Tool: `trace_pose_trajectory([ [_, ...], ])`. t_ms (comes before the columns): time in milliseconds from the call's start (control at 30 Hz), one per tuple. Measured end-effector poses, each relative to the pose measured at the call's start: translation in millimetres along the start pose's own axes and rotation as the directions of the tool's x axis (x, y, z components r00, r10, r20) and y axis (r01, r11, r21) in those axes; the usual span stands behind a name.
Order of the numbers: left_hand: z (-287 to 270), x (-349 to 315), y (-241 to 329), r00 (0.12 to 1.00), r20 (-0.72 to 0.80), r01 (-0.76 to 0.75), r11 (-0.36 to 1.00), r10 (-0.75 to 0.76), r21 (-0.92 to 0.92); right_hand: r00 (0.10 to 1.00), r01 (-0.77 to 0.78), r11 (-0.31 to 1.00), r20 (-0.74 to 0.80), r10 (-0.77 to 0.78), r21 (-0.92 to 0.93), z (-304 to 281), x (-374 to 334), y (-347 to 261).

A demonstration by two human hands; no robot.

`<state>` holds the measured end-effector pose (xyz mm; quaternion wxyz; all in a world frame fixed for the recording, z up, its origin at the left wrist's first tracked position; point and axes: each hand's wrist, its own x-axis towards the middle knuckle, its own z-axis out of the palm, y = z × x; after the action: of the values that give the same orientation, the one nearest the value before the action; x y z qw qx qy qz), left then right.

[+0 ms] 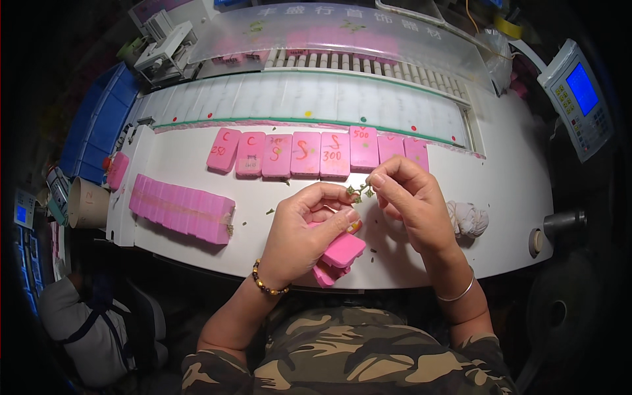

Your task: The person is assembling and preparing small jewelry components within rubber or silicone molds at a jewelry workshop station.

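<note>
Right hand pinches small green branched piece above white table; left hand curls over pink blocks, index tip beside piece, can't tell if gripping; thin branches may snap if fingers pull unevenly

Camouflage shirt, short sleeves; black-gold bead bracelet left, silver bangle right.

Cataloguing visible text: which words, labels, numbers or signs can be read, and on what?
Pink block row: red handwritten letters and numbers, not transcribed.
Translucent cover: printed characters, not transcribed.
Beige container: marking, not transcribed.
Blue-screened panel: labels too small to read.
Held green piece: no text visible.
</note>
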<state>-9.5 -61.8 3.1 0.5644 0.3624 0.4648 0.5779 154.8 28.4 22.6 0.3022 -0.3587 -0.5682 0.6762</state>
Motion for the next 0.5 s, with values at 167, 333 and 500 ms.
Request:
trace_pose_trajectory([
  [167,-3.0,0.7,1.9,1.0,-0.012,0.011,0.996,-0.01,0.09,0.999,0.05,0.998,-0.008,-0.05,-0.03,1.3,-0.2,0.4],
  [333,-3.0,0.2,0.4,0.997,-0.062,-0.046,0.991,0.054,0.125,0.996,0.086,0.996,-0.014,-0.087,-0.035,5.2,-1.6,-0.4],
  [500,-2.7,-1.9,1.3,0.991,-0.088,-0.081,0.977,0.1,0.195,0.995,0.097,0.995,0.002,-0.097,0.003,5.0,-1.9,1.4],
])
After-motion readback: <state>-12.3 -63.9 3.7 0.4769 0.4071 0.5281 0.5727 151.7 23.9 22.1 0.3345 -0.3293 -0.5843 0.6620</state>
